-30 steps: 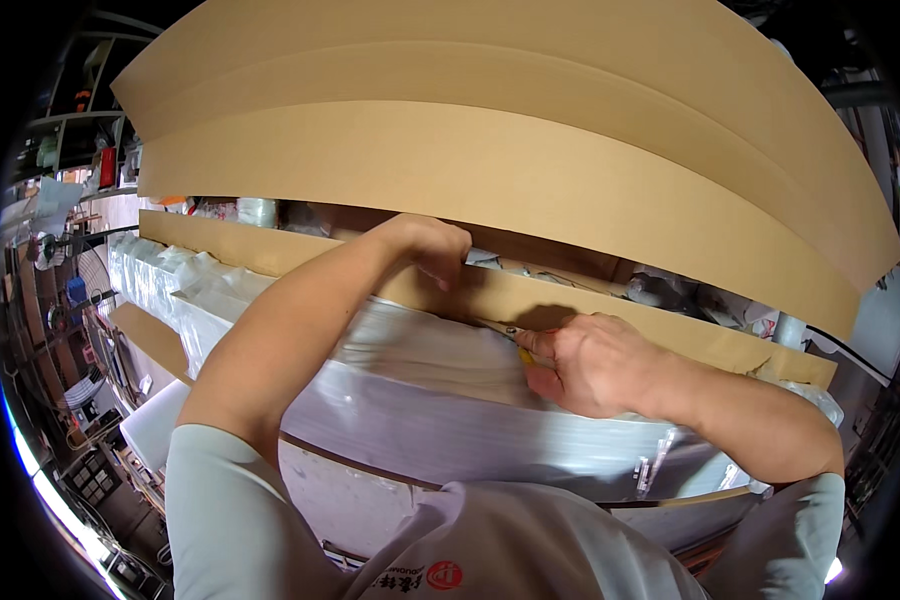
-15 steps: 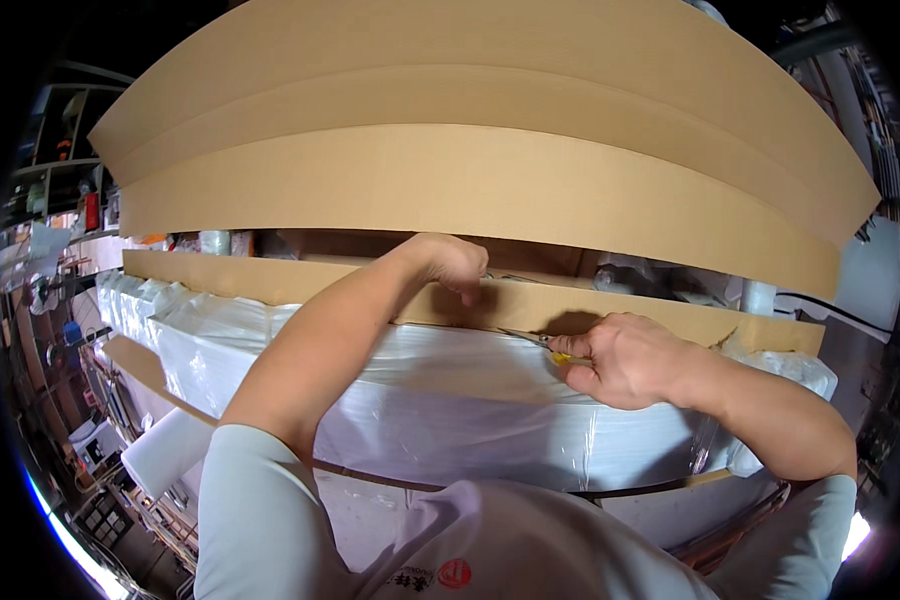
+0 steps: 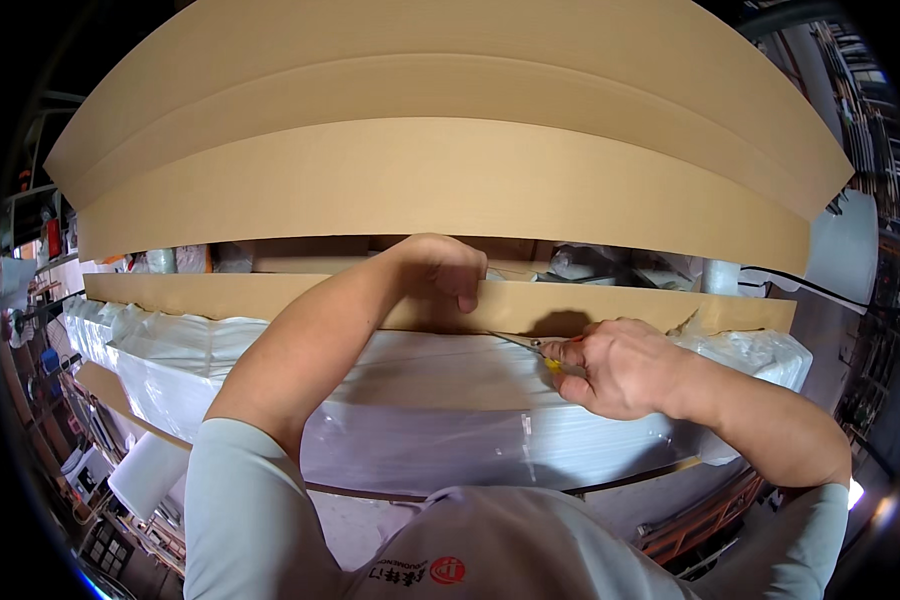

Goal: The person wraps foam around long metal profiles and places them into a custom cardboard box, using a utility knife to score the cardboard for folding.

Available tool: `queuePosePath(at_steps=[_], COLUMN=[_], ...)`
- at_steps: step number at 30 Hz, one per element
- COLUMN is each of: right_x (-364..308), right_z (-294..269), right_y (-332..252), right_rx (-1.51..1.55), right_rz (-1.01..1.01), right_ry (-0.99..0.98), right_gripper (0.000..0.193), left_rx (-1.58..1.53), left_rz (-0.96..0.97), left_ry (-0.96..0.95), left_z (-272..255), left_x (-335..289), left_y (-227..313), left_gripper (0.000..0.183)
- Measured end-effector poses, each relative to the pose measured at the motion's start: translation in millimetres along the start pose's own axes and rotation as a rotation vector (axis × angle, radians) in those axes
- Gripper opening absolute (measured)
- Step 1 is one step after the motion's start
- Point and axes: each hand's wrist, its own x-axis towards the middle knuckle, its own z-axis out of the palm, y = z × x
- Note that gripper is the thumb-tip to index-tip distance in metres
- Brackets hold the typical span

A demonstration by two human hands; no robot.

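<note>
My left hand (image 3: 450, 272) reaches over the upper edge of a long cardboard flap (image 3: 610, 305), fingers behind it and thumb on its near face. In my right hand (image 3: 625, 368) is a pair of scissors (image 3: 526, 344), with a thin metal point and yellow and red on the handle. The point aims left, at the line where the flap meets a long bundle wrapped in milky plastic (image 3: 440, 370). My right fingers are closed round the handle and partly hide it. My left fingertips are hidden behind the flap.
Beyond the flap, a large creased cardboard panel (image 3: 440, 175) spans the view. Through the gap between them show clear plastic-wrapped items (image 3: 580, 262). A white roll (image 3: 148, 475) lies at the lower left. Shelving (image 3: 45, 150) stands at the far left, and a dark cable (image 3: 810, 283) runs at the right.
The view has shifted slightly. The scissors' point has moved a little left and lies closer to my left hand. My left hand keeps its hold on the flap.
</note>
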Motion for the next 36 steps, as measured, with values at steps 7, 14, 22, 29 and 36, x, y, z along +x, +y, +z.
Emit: queuePosePath(at_steps=[7, 14, 22, 29, 36], right_x=[-50, -98, -140, -168, -195], right_z=[13, 37, 51, 68, 59], right_y=[75, 177, 242, 284, 295], right_rx=[-0.002, 0.059, 0.11, 0.198, 0.325], right_rz=[0.037, -0.258, -0.209, -0.203, -0.046], right_ry=[0.0, 0.185, 0.126, 0.266, 0.2], right_gripper=[0.043, 0.045, 0.044, 0.048, 0.049], left_rx=[0.113, 0.217, 0.258, 0.201, 0.275], left_rz=[-0.029, -0.012, -0.101, -0.03, 0.164], left_ry=[-0.087, -0.049, 0.013, -0.058, -0.068], left_z=[10, 22, 34, 34, 41], left_x=[64, 99, 137, 160, 212], left_y=[63, 152, 227, 267, 290], left_gripper=[0.033, 0.039, 0.057, 0.037, 0.047])
